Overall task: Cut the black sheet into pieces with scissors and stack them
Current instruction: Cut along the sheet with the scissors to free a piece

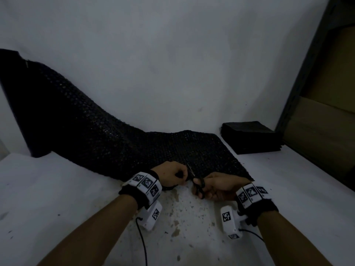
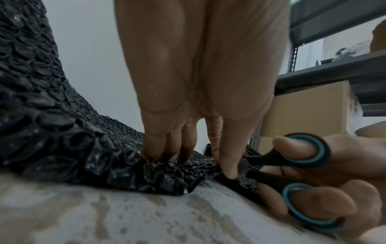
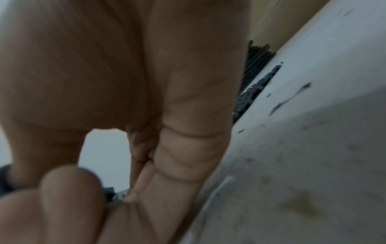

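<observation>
now left hand (image 1: 172, 174) pinches sheet (image 1: 107, 131) edge; right hand (image 1: 217, 186) apparently grips scissors (image 2: 292, 178).

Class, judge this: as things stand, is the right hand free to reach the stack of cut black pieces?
Probably not yet: the right hand grips the scissors at the black sheet; bare table leads to the stack.

Bare table (image 1: 57, 189) lies open left of the hands, while the black sheet (image 1: 96, 131) blocks behind and the stack (image 1: 249, 137) and shelf frame (image 1: 307, 73) crowd the right.
</observation>
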`<state>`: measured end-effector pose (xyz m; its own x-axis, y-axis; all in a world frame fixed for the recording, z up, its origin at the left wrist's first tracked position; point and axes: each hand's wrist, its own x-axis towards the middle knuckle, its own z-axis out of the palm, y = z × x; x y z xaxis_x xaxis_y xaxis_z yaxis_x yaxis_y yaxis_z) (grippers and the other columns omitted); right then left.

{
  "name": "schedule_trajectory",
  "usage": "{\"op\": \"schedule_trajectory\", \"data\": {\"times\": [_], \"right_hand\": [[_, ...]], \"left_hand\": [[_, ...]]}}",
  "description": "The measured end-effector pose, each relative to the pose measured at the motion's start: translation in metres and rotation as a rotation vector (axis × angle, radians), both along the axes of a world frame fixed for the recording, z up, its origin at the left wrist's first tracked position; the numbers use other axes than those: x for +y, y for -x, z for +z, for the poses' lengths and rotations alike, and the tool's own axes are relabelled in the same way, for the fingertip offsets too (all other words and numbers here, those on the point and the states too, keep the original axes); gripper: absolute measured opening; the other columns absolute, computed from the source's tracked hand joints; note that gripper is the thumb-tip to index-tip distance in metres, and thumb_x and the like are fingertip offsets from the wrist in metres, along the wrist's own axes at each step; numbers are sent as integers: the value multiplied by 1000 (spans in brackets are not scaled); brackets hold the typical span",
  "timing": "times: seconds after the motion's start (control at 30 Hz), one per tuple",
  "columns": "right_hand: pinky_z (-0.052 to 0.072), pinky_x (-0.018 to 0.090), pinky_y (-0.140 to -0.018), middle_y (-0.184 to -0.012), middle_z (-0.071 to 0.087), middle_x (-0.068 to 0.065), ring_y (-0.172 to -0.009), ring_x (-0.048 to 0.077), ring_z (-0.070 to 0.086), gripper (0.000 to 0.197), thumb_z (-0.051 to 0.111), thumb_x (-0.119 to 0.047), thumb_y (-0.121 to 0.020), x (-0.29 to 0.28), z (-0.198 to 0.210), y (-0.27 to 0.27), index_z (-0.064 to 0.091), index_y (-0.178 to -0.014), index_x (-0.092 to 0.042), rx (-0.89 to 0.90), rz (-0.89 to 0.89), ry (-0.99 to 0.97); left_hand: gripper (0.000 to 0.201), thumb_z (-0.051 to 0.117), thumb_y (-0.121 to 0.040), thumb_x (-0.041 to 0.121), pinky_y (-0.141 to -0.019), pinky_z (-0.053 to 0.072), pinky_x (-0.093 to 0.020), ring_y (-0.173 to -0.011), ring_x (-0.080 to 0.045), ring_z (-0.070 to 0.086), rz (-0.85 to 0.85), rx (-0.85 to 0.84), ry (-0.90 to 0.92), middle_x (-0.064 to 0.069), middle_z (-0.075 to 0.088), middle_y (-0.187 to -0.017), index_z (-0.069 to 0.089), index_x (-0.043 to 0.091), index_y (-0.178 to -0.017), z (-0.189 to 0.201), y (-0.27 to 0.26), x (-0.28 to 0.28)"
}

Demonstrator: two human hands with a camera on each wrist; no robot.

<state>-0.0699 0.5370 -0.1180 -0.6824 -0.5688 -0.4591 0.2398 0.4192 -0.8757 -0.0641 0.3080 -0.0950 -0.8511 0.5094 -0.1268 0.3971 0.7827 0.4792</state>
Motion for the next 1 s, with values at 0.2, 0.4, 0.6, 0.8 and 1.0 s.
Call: {"op": "schedule_trajectory", "data": {"times": [0.2,0.4,0.6,0.8,1.0], "right_hand": [[42,22,-56,-81,66,9,-58,13,49,56,67,-53,-86,-6,8,6,71,-104,0,-53,-14,-23],[40,21,-54,-78,65,10,-56,12,48,48,68,-50,-84,-13,10,14,76,-94,-3,-68,-62,-11],[35,20,-52,-75,63,7,-51,8,41,37,71,-39,-86,-9,0,17,75,-88,-2,-61,-59,51],[36,18,-47,-72,63,7,-47,8,40,36,67,-32,-92,-10,-1,16,69,-98,4,-56,-132,36],[40,26,-55,-90,55,20,-55,15,43,86,91,-59,-57,-7,-7,22,70,-105,9,-7,-105,-56]], "left_hand": [[9,66,-93,32,-83,53,-38,-86,-20,60,18,-18,16,12,56,-84,59,30,-87,0,1,0],[5,64,-95,28,-73,47,-29,-82,-17,55,20,-5,20,6,57,-89,60,26,-92,2,-1,0],[6,62,-96,28,-71,43,-26,-76,-14,53,41,-20,-16,13,54,-81,60,24,-92,1,0,-1],[31,66,-91,47,-85,52,-34,-91,-18,61,208,-99,-61,1,65,-100,67,17,-101,11,7,0],[59,73,-84,51,-96,50,-33,-117,-25,58,279,44,139,-5,60,-129,59,17,-131,24,30,-2]]}}
